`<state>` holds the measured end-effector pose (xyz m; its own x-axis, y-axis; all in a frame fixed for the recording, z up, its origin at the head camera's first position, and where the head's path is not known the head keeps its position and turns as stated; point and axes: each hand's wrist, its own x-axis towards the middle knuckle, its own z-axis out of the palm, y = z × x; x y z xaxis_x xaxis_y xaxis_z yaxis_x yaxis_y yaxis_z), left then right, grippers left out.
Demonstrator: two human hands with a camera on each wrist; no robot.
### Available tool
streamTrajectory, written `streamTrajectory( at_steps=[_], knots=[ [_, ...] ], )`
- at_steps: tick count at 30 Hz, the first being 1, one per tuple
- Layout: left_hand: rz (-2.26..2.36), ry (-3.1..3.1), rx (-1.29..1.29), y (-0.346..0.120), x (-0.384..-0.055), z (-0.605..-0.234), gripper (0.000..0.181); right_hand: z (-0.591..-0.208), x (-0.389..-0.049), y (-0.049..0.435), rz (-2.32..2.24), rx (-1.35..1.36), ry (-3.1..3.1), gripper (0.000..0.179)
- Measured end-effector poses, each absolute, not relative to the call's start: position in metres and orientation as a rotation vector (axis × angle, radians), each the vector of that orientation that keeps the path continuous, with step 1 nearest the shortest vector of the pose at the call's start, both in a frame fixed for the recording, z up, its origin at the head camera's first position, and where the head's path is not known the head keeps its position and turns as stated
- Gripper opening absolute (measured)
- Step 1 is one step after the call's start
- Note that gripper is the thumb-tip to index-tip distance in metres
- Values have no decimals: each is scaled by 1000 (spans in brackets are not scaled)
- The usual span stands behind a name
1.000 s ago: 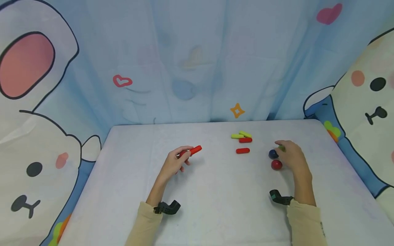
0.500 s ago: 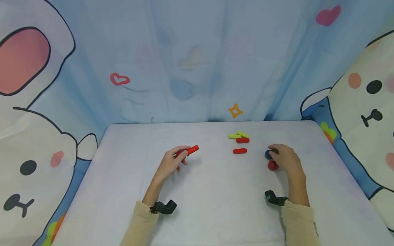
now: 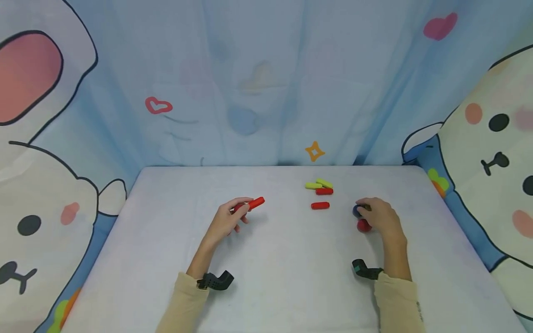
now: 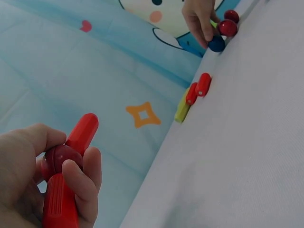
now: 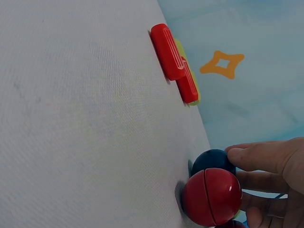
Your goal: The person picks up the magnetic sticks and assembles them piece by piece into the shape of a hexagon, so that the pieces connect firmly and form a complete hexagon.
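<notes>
My left hand [image 3: 225, 218] holds a piece of two red plastic sticks [image 4: 83, 133] with a dark red ball [image 4: 61, 159] between them. The fingers curl round it above the table. At the table's right side, my right hand [image 3: 384, 217] pinches a blue ball [image 5: 213, 160], thumb on its near side. A bright red ball [image 5: 212, 197] with a seam sits beside the blue one. Another dark red ball [image 4: 231, 15] stands behind. Something green [image 4: 213, 23] shows partly under the right hand, mostly hidden.
Two yellow-green sticks [image 3: 313, 185] and a red stick [image 3: 324, 191] lie together near the table's back edge. One more red stick [image 3: 320, 206] lies just in front. A blue printed curtain [image 3: 250, 92] hangs behind the white table [image 3: 283, 268].
My right hand has shifted slightly toward me, from over the green thing onto the blue ball. My left hand keeps its hold on the red piece. The head view has drifted a little.
</notes>
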<state>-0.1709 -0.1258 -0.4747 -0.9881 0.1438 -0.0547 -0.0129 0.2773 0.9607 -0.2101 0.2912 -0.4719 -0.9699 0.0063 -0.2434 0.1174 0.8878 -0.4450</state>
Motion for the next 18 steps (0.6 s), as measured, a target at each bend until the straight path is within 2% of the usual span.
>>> streamTrajectory(
  at_steps=[18],
  knots=[
    [1833,2385,144,-127,-171,-471,29,-470,-209,289,-668,107,2817,43]
  ],
)
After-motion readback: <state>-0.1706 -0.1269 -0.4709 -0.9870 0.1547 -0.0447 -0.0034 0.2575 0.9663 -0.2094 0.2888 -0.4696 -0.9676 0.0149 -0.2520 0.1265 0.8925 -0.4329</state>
